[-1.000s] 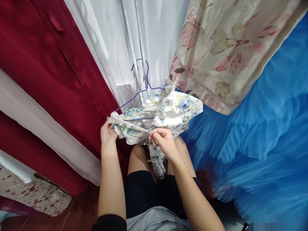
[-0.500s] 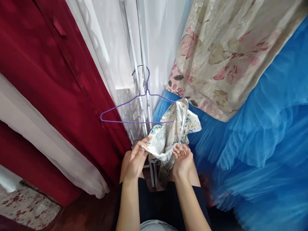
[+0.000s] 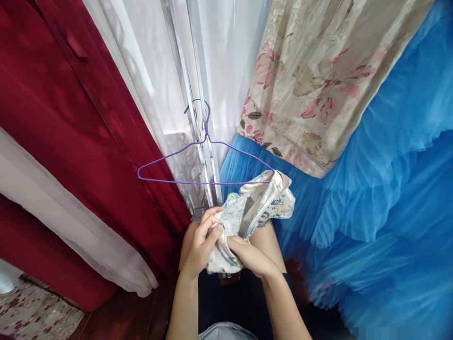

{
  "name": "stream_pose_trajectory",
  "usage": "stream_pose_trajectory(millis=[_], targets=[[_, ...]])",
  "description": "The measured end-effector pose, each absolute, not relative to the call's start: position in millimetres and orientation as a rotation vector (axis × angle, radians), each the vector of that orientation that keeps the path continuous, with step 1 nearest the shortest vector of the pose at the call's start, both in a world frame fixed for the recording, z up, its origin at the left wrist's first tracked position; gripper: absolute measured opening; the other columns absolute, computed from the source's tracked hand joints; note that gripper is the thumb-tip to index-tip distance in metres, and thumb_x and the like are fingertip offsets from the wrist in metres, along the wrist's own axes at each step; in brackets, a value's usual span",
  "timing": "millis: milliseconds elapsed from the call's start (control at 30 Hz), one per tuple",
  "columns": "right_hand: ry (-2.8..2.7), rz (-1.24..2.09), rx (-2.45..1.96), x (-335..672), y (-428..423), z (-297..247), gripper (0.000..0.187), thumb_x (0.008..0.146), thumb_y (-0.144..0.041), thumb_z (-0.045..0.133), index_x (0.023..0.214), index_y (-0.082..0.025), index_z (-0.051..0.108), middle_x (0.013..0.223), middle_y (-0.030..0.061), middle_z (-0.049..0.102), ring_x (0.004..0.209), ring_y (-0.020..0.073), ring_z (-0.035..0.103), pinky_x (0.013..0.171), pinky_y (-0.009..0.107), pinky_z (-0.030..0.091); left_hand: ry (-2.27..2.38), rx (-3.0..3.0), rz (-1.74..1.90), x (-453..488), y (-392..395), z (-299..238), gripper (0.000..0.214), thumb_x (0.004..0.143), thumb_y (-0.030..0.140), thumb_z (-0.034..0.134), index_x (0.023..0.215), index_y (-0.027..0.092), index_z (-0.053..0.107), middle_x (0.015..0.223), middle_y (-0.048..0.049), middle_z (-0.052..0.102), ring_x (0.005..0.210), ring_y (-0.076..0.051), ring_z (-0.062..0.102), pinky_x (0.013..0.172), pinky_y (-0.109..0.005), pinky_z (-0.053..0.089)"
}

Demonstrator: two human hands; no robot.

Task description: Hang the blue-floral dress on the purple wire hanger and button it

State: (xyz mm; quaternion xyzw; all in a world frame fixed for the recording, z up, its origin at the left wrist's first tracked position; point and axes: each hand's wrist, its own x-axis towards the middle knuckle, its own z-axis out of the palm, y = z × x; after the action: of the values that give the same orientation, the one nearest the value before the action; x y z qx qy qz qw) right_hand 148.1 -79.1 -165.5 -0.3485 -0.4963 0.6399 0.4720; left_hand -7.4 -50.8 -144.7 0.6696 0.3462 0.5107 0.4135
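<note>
A white garment with a blue floral print (image 3: 260, 204) is bunched up below a purple wire hanger (image 3: 166, 181). One corner of the cloth still drapes over the hanger's right end. My left hand (image 3: 200, 243) grips the lower left of the bundle, fingers curled around the fabric. My right hand (image 3: 251, 257) clasps the cloth from below on the right. The hanger hooks on a white metal rail (image 3: 193, 108) in front of me.
A dark red curtain (image 3: 71, 118) hangs at the left beside a sheer white curtain (image 3: 148, 71). A beige floral dress (image 3: 318, 75) hangs at the upper right above a blue tulle skirt (image 3: 382, 198). Dark wooden floor (image 3: 134, 316) shows below.
The floral garment came off the left side of the hanger, leaving the wire bare. Both hands moved together and gathered the cloth into a bundle under the hanger's right end.
</note>
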Motion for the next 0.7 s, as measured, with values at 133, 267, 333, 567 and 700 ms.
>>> stream_pose_trajectory(millis=[133,267,333,567,700], targets=[[-0.956,1.802,-0.822,146,-88,-158,0.031,0.081,-0.052,0.074,0.076,-0.022,0.072,0.07,0.0009,0.068,0.074,0.0203,0.063,0.073,0.032,0.052,0.695,1.522,1.075,-5,-55,-160,0.041,0.097,0.056,0.052,0.093,0.021,0.074,0.132,-0.0135,0.065,0.125,-0.034,0.059,0.108,-0.046,0.046],[-0.842,1.843,-0.711,151,-98,-149,0.049,0.08,-0.069,0.068,0.082,-0.02,0.074,0.068,0.005,0.068,0.072,0.0232,0.068,0.063,0.031,0.052,0.728,1.257,0.894,-11,-68,-211,0.064,0.088,0.078,0.048,0.103,0.023,0.078,0.114,-0.0139,0.073,0.119,-0.035,0.062,0.106,-0.048,0.048],[-0.833,1.83,-0.665,157,-100,-148,0.052,0.078,-0.07,0.069,0.075,-0.019,0.073,0.064,0.0054,0.065,0.066,0.0214,0.065,0.058,0.028,0.049,0.799,1.371,0.753,-17,-75,-235,0.061,0.084,0.076,0.056,0.108,0.025,0.078,0.12,-0.0123,0.072,0.12,-0.035,0.06,0.109,-0.046,0.045],[-1.017,1.886,-0.592,185,-104,-143,0.032,0.063,-0.037,0.087,0.071,-0.011,0.071,0.061,0.0003,0.057,0.053,0.0088,0.044,0.05,0.02,0.032,0.944,2.18,0.435,-49,-58,-235,0.039,0.071,0.057,0.083,0.089,0.023,0.079,0.105,-0.0074,0.072,0.108,-0.029,0.061,0.109,-0.044,0.041],[-1.168,1.721,-0.758,205,-102,-130,0.032,0.081,-0.042,0.076,0.077,-0.012,0.067,0.063,-0.0014,0.052,0.055,0.0082,0.039,0.051,0.02,0.028,1.152,2.444,0.412,-94,-20,-211,0.024,0.075,0.049,0.082,0.082,0.027,0.078,0.098,-0.003,0.074,0.115,-0.027,0.059,0.123,-0.053,0.018]])
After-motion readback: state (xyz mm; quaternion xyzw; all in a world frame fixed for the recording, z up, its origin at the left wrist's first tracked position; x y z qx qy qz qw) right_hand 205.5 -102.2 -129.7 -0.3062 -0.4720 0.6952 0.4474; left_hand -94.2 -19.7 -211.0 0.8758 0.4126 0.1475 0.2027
